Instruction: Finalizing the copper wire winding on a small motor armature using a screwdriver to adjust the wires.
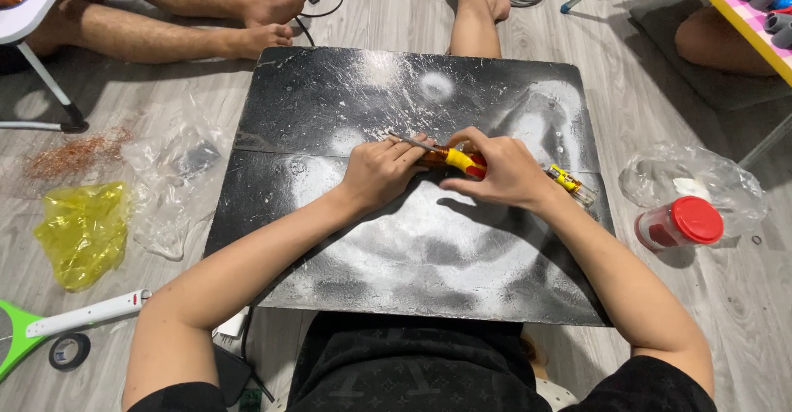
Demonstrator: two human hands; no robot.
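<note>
Both hands grip 1 yellow-handled screwdriver; red-lidded jar lies right.

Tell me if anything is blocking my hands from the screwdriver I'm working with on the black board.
Nothing visible does. The left hand and the right hand are both already on the screwdriver over the black board; a second screwdriver lies just beyond the right wrist.

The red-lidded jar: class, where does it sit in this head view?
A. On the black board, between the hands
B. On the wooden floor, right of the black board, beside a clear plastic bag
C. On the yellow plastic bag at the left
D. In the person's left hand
B: the red-lidded jar lies on the floor right of the black board, against the clear plastic bag.
</note>
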